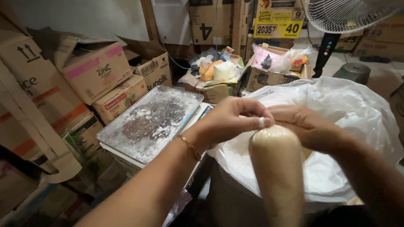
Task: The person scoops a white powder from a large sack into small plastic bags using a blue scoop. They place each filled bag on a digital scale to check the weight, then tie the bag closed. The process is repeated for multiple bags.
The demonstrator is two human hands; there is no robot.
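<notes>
1. Your left hand (pixel 229 120) and right hand (pixel 305 124) meet at the top end of the roll (pixel 277 168), a pale, dough-like cylinder in clear film that stands up toward you at centre frame.
2. The left fingers (pixel 252 110) are pinched on the film at the roll's tip, where a small white tie (pixel 261 122) shows. The right fingers curl onto the same tip; how firmly they clench you cannot tell, because the hand hides them.
3. Judge the roll as soft and fairly dense. It will likely sag or dent if squeezed hard at mid-length.
4. The film looks smooth and probably slippery. Take hold at the gathered tip, or cradle the body from below.
5. The roll sits just above a white bag (pixel 336 113) that lines a tub (pixel 235 201) directly below your hands. The bag is thin and may tear if snagged.
6. To your left, a floured tray (pixel 151 122) lies on the bench, its near corner close to your left wrist.
7. Boxes (pixel 97 71) crowd the left and far sides; a fan (pixel 345 17) stands at upper right.
8. Open room lies mainly above the bag and toward you.
</notes>
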